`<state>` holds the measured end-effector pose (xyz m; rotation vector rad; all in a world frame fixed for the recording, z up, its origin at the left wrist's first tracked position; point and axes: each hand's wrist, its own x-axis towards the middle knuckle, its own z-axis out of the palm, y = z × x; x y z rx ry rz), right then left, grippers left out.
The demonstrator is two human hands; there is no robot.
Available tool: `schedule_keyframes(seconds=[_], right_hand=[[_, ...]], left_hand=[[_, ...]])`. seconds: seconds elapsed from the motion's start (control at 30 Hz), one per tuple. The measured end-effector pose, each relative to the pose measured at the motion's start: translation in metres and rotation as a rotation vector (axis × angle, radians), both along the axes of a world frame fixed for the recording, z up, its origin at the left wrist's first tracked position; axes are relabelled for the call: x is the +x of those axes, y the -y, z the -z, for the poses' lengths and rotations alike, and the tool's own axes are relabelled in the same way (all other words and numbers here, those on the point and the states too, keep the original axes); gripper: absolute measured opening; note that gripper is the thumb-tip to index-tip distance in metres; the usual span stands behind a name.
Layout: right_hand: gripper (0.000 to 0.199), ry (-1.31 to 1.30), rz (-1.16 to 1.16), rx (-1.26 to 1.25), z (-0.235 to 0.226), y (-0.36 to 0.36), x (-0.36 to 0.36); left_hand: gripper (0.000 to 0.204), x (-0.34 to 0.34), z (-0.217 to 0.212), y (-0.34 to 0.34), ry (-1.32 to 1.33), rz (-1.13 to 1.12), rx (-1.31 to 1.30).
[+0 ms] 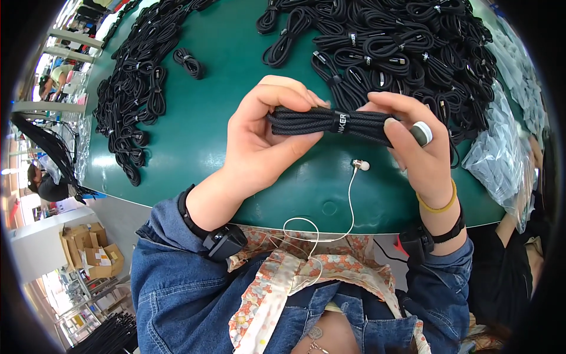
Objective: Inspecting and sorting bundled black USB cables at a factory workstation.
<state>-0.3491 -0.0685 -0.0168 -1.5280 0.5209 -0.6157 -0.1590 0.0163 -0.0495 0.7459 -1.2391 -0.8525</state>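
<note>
Cable (318, 123), coiled and black, was up over the green tabletop (194, 144), stretched sideways between both hands! The left hand (256, 133) had the left end, its fingers curled over the top and its thumb lying along the underside, closed in a firm-looking wrap. Across at the other end came the right hand (421, 138), thumb tip pressed on the near face, forefinger reaching over the top, the grip narrowed to a pinch. A small white-and-dark thing (422, 134) sat in that same hand as well, its kind too hidden to tell. And round the cable's middle, a narrow black band (341, 121) with white print, facing up between the two grips!

Below the right hand, a white earbud (361, 165) dangled over the tabletop on its thin wire (352, 203). Beyond, one lone coil (188, 63) lay just beside the left pile (135, 76), while the bigger right pile (407, 53) crowded the far side, clear bags (498, 144) at its edge.
</note>
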Motion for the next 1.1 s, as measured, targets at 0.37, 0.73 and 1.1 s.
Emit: schedule_keyframes(seconds=[0.37, 0.73, 1.1], right_hand=[[0.031, 0.147, 0.211, -0.464, 0.008, -0.008, 0.000], [0.017, 0.122, 0.206, -0.513, 0.007, -0.002, 0.001], [0.013, -0.415, -0.318, -0.139, -0.003, 0.009, -0.004]], left_hand=[[0.058, -0.005, -0.010, -0.005, -0.096, 0.022, 0.352], [0.053, -0.005, -0.014, -0.008, 0.047, 0.019, 0.251], [0.044, 0.081, -0.012, 0.015, 1.142, -0.903, 0.326]])
